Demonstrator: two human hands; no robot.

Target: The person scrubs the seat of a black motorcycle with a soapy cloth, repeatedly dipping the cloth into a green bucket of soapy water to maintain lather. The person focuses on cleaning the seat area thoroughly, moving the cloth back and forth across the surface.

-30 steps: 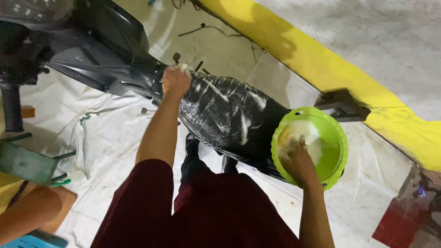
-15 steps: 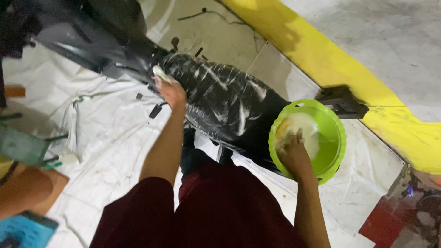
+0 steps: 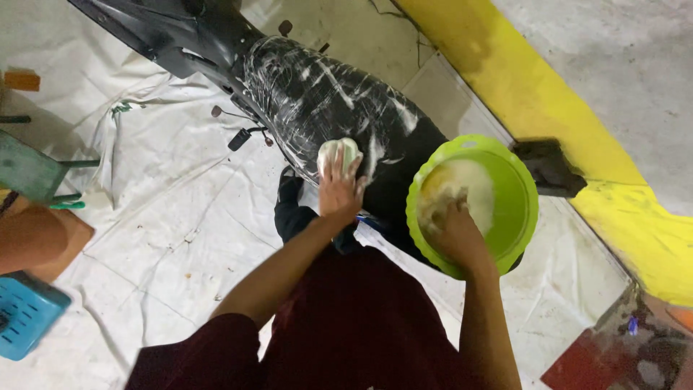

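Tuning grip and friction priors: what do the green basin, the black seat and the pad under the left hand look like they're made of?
Green basin: likely moulded plastic, smooth, uniform lime colour, thin rim. Black seat: looks like vinyl or similar smooth cover, glossy wet, streaked with white suds. Pad under the left hand: probably sponge or cloth, pale, soft-edged; can't tell which. Right hand holds the basin.

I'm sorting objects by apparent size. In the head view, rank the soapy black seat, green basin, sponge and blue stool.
1. soapy black seat
2. green basin
3. blue stool, though cut off by the frame edge
4. sponge, partly under the left hand
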